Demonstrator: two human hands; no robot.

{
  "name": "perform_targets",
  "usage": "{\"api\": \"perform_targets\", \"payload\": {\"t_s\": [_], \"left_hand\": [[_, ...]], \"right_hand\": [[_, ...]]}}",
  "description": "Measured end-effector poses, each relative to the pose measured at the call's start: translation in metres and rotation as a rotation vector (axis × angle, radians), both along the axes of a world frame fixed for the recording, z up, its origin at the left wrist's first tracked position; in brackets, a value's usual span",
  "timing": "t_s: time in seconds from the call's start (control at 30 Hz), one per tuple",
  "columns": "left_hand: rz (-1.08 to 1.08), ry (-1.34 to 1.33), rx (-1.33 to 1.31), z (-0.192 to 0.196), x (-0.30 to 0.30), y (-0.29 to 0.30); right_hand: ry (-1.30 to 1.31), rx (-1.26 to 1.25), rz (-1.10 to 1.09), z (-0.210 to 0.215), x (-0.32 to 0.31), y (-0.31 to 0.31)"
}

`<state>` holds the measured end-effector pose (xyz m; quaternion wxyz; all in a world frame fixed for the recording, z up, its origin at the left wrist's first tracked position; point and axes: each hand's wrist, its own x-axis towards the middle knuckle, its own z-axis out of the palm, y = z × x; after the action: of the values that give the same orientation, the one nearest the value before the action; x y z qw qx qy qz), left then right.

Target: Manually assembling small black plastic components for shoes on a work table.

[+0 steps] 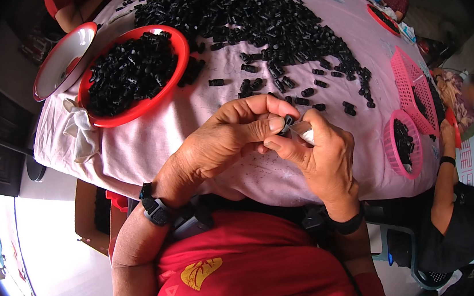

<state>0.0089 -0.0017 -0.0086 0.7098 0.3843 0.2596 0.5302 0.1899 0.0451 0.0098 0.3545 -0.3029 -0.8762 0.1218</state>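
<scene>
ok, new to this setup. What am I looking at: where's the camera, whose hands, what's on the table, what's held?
No robot here: these are a person's own bare hands. There's one picture, from a wide fisheye camera worn on the head and looking down, so straight edges bend near the rim. On the pink cloth lies a big pile of small black parts, with more in a red basin. Pink baskets stand at the right. The left hand pinches one black piece between thumb and fingers; the right hand, close beside it, grips something pale, too hidden to identify.
</scene>
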Motion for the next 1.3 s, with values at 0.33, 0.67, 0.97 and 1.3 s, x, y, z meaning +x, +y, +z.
{"api": "perform_targets", "payload": {"t_s": [0.33,0.67,0.97,1.3], "left_hand": [[0.013,-0.016,-0.011,0.001,0.001,-0.001],[-0.053,-0.154,-0.017,-0.001,-0.001,0.001],[-0.081,-0.220,-0.080,0.004,-0.004,-0.001],[0.008,-0.213,-0.031,0.011,-0.004,-0.004]], "right_hand": [[0.001,-0.032,0.014,-0.001,-0.002,-0.001],[0.408,-0.393,0.282,0.002,-0.004,-0.004],[0.450,-0.540,0.306,0.002,-0.001,-0.001],[0.432,-0.410,0.162,0.000,0.001,0.000]]}}
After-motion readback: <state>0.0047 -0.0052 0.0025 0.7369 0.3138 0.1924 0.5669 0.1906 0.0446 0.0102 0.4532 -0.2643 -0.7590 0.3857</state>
